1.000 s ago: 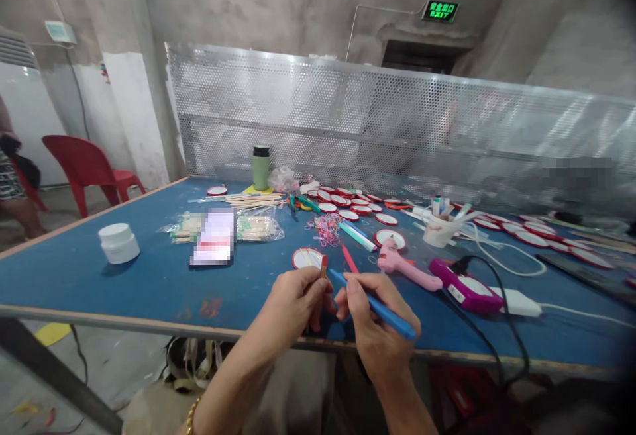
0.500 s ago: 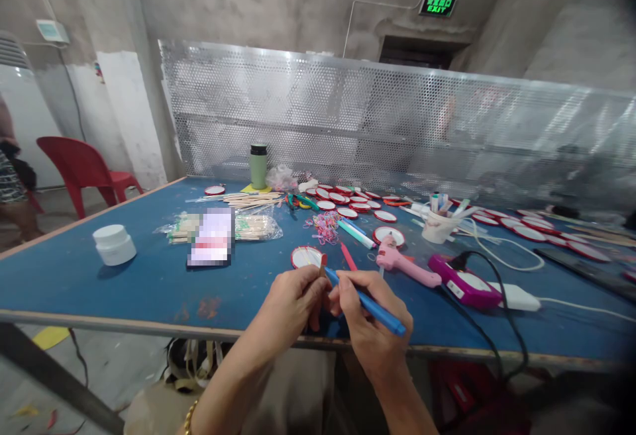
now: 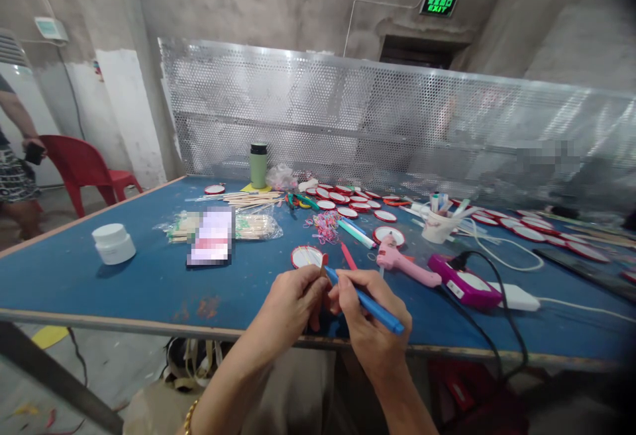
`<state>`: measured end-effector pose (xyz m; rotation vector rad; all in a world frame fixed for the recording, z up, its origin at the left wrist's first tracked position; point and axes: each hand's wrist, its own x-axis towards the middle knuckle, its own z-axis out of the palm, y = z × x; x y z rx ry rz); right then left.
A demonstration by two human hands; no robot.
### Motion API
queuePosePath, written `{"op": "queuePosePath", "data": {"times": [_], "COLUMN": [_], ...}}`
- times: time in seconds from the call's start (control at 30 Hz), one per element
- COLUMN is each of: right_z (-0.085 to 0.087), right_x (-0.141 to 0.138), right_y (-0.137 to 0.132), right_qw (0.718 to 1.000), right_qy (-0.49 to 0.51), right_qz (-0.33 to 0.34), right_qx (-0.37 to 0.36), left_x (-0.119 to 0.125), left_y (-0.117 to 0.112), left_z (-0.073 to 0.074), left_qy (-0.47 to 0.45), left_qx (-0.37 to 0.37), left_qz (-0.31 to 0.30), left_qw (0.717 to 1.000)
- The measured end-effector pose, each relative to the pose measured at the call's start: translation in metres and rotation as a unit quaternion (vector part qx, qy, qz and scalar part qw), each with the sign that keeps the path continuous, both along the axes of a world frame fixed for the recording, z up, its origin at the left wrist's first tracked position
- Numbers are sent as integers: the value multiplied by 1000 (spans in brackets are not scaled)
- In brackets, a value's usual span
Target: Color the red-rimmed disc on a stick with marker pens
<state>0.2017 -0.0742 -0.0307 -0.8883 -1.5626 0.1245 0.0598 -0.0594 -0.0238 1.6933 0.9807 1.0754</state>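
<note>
My right hand (image 3: 375, 312) is closed round a blue marker pen (image 3: 380, 309), its tip end pointing left toward my other hand. My left hand (image 3: 295, 296) pinches a small brown piece with a red end (image 3: 324, 261); the fingers hide most of it, so its kind is unclear. The pen's front end meets or nearly meets this piece. Just beyond my left fingers lies a round white disc with a red rim (image 3: 305, 256). A red pen (image 3: 348, 256) rests on the table past my right hand, and a pink glue gun (image 3: 407, 266) lies to its right.
On the blue table (image 3: 159, 296) are a phone (image 3: 211, 236), a white jar (image 3: 114, 244), bagged wooden sticks (image 3: 256, 226), coloured rubber bands (image 3: 325, 225) and a cup of pens (image 3: 440, 223). Several red-rimmed discs lie behind. A purple power socket (image 3: 464, 283) trails cables at right.
A person at the far left has come further into view, holding a dark object beside the red chair. My hands and the marker pen have hardly moved.
</note>
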Motion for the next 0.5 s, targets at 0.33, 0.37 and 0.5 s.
{"op": "queuePosePath", "data": {"times": [0.33,0.37,0.5], "right_z": [2,3,2], "right_x": [-1,-1,-1], "right_y": [0,-1,-1], "right_qw": [1000,1000,1000], "right_qy": [-8,-7,1], "right_qz": [-1,-1,-2], "right_qx": [12,11,5], "left_x": [0,0,-1], "left_y": [-1,-1,0], "left_z": [-1,-1,0], "left_qy": [6,7,10], "left_qx": [6,6,5], "left_qz": [1,1,0], "left_qw": [1000,1000,1000]}}
